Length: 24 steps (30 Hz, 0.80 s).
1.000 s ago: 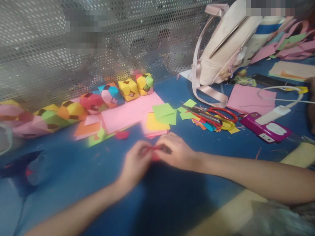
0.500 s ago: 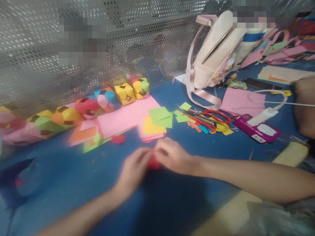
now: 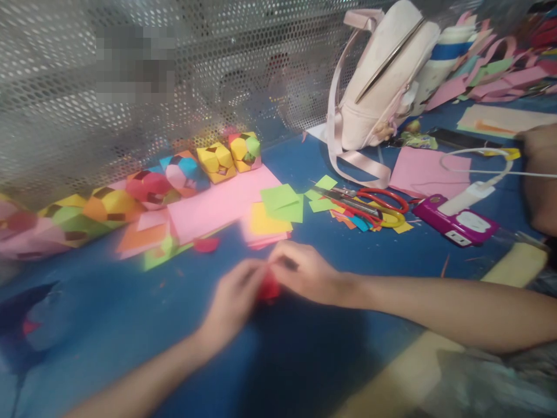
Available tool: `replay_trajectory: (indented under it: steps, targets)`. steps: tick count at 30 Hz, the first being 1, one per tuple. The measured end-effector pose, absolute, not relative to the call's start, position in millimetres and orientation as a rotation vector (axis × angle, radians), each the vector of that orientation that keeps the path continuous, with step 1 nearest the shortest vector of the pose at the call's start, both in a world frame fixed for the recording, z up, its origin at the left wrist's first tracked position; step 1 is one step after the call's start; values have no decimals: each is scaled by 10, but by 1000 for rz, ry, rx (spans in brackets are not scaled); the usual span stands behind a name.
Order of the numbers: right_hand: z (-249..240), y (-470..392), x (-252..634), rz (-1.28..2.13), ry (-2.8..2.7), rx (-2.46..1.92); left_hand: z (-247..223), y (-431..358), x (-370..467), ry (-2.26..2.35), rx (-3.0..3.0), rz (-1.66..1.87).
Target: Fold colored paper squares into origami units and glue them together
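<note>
Between my two hands is a small piece of red paper (image 3: 268,287), mostly covered by the fingers and blurred. My left hand (image 3: 235,296) pinches it from the left side. From the right, my right hand (image 3: 304,274) grips it with curled fingers, their tips meeting those of the left. Whether the paper is folded I cannot tell. Just beyond the hands lie yellow paper squares (image 3: 266,220) and green paper squares (image 3: 282,201). A red scrap (image 3: 206,245) rests on the blue surface to the left of them.
Folded paper balls (image 3: 216,162) line the perforated metal panel (image 3: 243,69). Scissors (image 3: 369,204) lie over paper scraps at centre right. Further right are a purple power strip (image 3: 455,220) with a white plug, pink paper (image 3: 429,174), a pale backpack (image 3: 387,75) and another person's arm (image 3: 539,174).
Both hands stay pinched together on the red paper, and slightly more of it shows. The whole view has shifted a little; the surrounding things lie as before.
</note>
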State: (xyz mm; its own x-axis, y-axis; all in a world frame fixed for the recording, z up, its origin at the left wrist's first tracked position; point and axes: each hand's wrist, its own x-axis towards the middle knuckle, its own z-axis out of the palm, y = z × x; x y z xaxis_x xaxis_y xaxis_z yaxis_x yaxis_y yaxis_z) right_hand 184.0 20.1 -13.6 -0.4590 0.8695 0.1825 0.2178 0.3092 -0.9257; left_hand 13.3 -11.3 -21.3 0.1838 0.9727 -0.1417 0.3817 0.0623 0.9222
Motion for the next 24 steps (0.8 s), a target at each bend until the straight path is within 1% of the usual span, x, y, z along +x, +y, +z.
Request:
replay_trajectory:
  steps: [4,7,10,17,24]
  targets:
    - [-75,211,1838,1485,-1676,-1049,-217,-114,125,1373,1503,750]
    - [-79,227,1845,1582,-1599,-1027,-214,-115,126,1387,1502,736]
    - [-93,230,1857,1565,-1622,-1026,-214,-113,128,1385,1506,733]
    - [-34,201,1867,1365,-1858,-1056,-223,-120,126,1349,1514,746]
    - [-99,230,1882,1392,-1787,-1030,-193,-125,138,1348,1494,757]
